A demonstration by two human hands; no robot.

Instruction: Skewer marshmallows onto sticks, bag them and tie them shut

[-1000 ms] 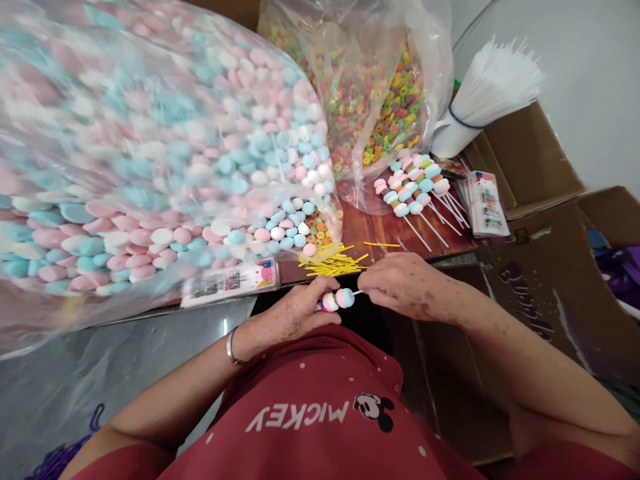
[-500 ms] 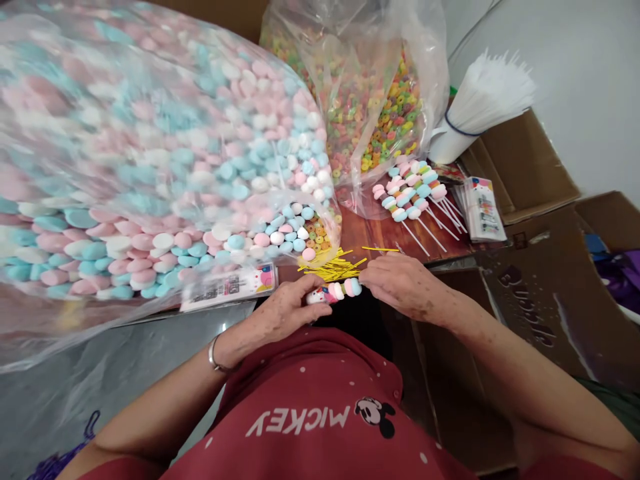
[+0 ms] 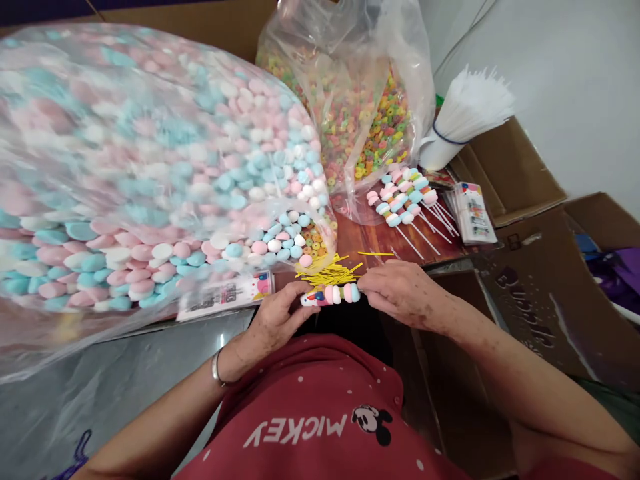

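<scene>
Head view: just beyond the fingers lies a pile of yellow ties (image 3: 330, 273); a big bag of marshmallows (image 3: 150, 140) crowds the space beyond the left fingers, beside a bag of candy rings (image 3: 373, 127); other candy sticks (image 3: 405, 200) rest past the right fingers; the candy stick (image 3: 343, 293) sits between both hands, long axis running sideways, almost level, wrapper end leftward; left hand (image 3: 275, 320) pinches its printed wrapper (image 3: 314, 298); right hand (image 3: 407, 293) has fingers bunched together, pinching its right end.
</scene>
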